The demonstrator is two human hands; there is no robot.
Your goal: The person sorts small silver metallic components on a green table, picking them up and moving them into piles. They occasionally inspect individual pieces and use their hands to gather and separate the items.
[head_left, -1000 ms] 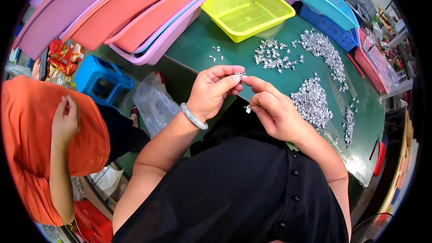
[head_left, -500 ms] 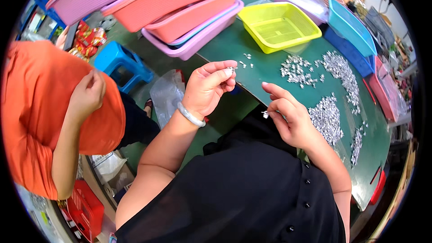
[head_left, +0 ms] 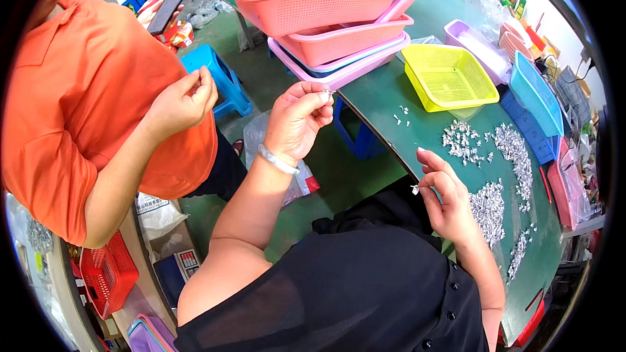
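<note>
From where I stand, the lime-yellow basket [head_left: 450, 78] on the green desk [head_left: 427, 135] is the easiest thing to place everything by. The person's left hand [head_left: 300, 114] is up to the left of that basket and a little nearer the body, its grip closed in a pinch on a tiny silvery piece [head_left: 329, 93], held at the ends of thumb and forefinger. The right hand [head_left: 447, 199] is on the near side of the basket, its forefinger lifted away while the thumb and another finger make the grip, pinching a second piece [head_left: 415, 190] that pokes out past the tips. More of the same lies nearer the body than the basket: a loose scatter [head_left: 463, 142] just below it, a dense heap [head_left: 488, 212] farther from it, beside the right hand, and a few strays [head_left: 402, 115] off to its left. They look like thin, shiny metal, so I judge each one next to weightless, stiff rather than soft, probably slick, and knobbly enough to catch on its neighbours. Any slender arm could bend if squeezed hard. I would take one by its thickest part, lightly, with fingertips alone, leaving the projecting ends free.
</note>
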